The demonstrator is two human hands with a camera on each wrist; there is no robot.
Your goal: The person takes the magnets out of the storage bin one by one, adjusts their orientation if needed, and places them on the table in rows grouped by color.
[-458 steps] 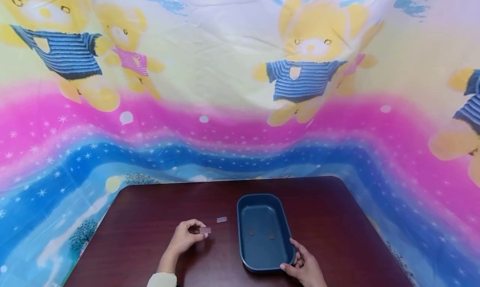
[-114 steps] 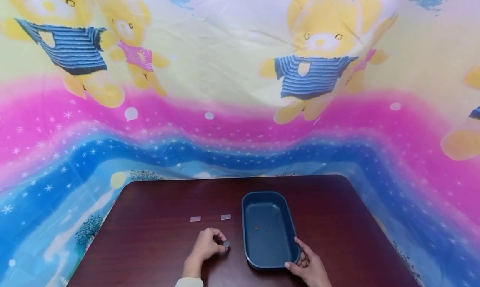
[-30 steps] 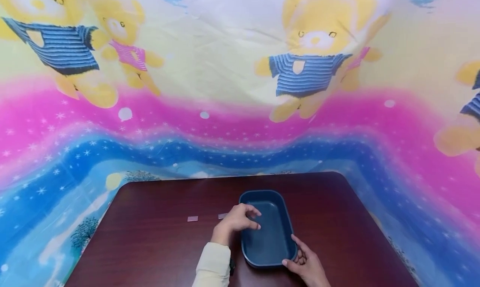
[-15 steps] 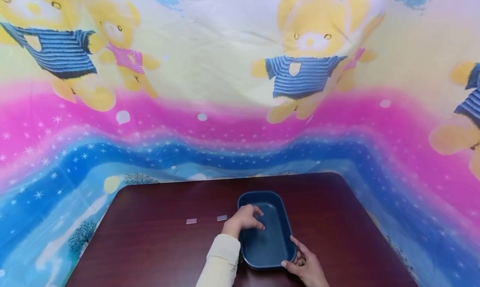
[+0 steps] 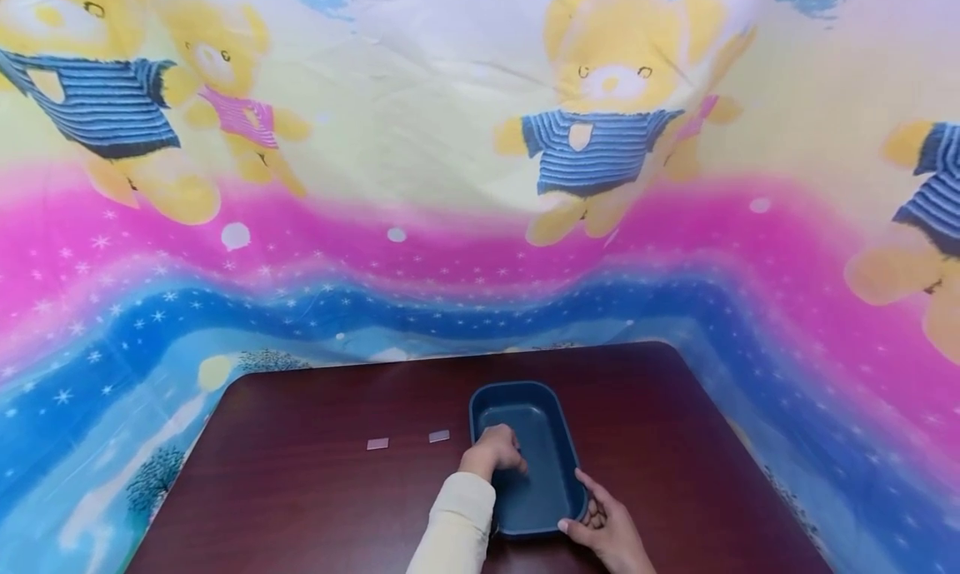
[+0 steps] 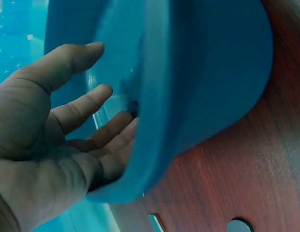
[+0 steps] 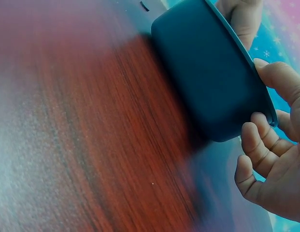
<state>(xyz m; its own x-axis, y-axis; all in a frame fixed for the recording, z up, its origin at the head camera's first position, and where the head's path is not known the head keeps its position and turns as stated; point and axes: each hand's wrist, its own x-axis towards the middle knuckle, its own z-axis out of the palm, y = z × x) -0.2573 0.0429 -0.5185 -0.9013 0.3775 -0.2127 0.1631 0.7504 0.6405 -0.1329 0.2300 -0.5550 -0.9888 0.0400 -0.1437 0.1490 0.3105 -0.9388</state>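
My left hand [image 5: 499, 447] reaches over the left rim into a dark blue open plastic container [image 5: 538, 501]. In the left wrist view, its thumb stands apart from loosely bent fingers [image 6: 75, 112], and a small dark round disc [image 6: 134, 107] lies close to the fingertips; whether they touch it I cannot tell. My right hand [image 5: 611, 524] grips the container's near right corner, thumb on the rim and fingers against the side. Left of the container lie a pinkish rectangular piece [image 5: 378, 444] and a greyish rectangular piece [image 5: 438, 436].
A round disc [image 6: 239, 225] on the table appears in the left wrist view; the head view does not show it. The dark red-brown table [image 5: 315, 416] has rounded far corners. A curtain [image 5: 450, 182] printed with bears hangs behind it.
Earlier the left hand set the pinkish piece on the table, then held a grey disc left of the container. It has since moved right and lowered into the container. The right hand keeps its grip.
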